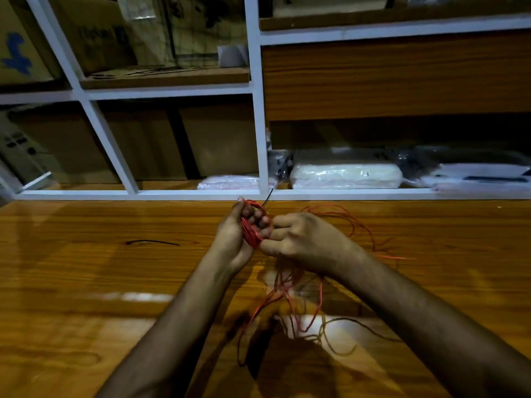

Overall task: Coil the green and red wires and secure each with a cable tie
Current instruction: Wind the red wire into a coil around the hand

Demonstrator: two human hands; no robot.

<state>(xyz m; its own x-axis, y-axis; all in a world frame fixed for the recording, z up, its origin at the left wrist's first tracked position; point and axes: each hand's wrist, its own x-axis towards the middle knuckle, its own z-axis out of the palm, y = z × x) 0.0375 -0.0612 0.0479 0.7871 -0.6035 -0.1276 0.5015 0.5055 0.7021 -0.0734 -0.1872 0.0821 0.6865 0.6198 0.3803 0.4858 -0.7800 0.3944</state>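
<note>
Cardboard boxes (149,145) far left, stacked in white-framed shelf cubbies (258,110) behind the table. Black cable tie (152,242) lying flat on wooden table (71,282), well left of both hands, untouched. Left hand (238,234) raised above table, palm toward cam, fingers curled round a tight bundle of red wire (251,234) w/ thumb up beside it; coil wraps across palm approx vertical. Hint of green at top of coil near fingertips, too small to confirm as green wire. Thin black strand (268,196) sticking up from top of coil, prob. second tie, can't confirm. Right hand (301,239) just beside left, fingertips touching coil's lower end; fingers bent and close together, exact pinch hidden by knuckles, can't tell what's held. Loose rest of red wire trailing in slack loops under and to right of right hand, down across table betw. forearms. Plastic-wrapped packs (344,173) on lower shelf right of centre.
</note>
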